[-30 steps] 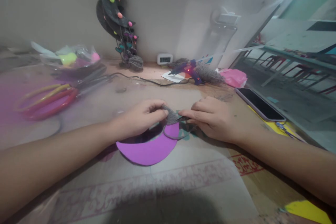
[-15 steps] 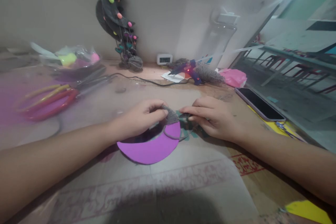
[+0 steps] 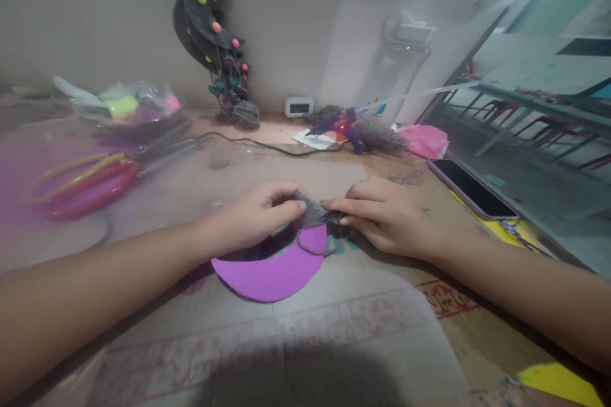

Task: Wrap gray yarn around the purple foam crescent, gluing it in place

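A purple crescent cutout point(image 3: 274, 276) lies in front of me, its upper end covered by wound grey yarn point(image 3: 312, 211). My left hand point(image 3: 265, 213) is closed on that wrapped end, thumb over the yarn. To the right, my right hand point(image 3: 384, 213) pinches a small dark bundle of grey yarn between thumb and fingers, close against the crescent's outer edge. A loose yarn strand point(image 3: 310, 251) loops over the purple face and back toward the right hand. The crescent's upper tip is hidden under my left hand.
Behind the hands are a glue gun point(image 3: 341, 127) with a lit red light, a small digital clock point(image 3: 299, 107) and a yarn skein point(image 3: 382, 135). Scissors point(image 3: 95, 187) lie left, a phone point(image 3: 472, 189) right. A decorated crescent point(image 3: 203, 19) hangs at the wall.
My right hand has moved slightly left, bringing the yarn bundle up to the crescent's wrapped edge. The crescent has tilted a little; my left hand keeps its hold.
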Action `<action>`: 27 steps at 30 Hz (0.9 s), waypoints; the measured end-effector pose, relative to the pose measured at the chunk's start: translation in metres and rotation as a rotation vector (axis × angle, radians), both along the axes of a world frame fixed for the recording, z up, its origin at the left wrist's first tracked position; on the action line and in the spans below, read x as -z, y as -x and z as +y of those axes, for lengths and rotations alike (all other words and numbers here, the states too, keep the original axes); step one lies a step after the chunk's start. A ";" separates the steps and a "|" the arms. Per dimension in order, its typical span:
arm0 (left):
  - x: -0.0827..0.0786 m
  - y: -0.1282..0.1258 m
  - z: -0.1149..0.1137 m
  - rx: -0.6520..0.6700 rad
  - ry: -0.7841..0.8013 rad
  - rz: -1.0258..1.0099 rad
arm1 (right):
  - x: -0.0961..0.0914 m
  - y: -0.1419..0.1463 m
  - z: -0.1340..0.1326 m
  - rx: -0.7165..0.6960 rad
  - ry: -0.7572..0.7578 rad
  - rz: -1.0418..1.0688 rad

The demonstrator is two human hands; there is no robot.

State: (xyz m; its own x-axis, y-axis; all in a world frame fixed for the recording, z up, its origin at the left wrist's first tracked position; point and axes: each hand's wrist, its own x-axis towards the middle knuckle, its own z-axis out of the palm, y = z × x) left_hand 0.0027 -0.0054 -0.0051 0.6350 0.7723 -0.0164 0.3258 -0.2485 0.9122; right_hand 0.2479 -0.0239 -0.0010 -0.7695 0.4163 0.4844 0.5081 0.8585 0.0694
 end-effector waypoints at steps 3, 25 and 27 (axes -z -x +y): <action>-0.001 0.000 0.000 -0.008 -0.005 -0.001 | -0.001 0.001 0.000 0.003 -0.007 -0.007; 0.002 0.000 0.001 0.011 -0.037 0.057 | 0.001 0.002 -0.003 0.034 -0.027 -0.003; 0.001 0.000 0.001 0.014 -0.054 0.057 | 0.001 0.003 -0.003 0.036 -0.029 -0.001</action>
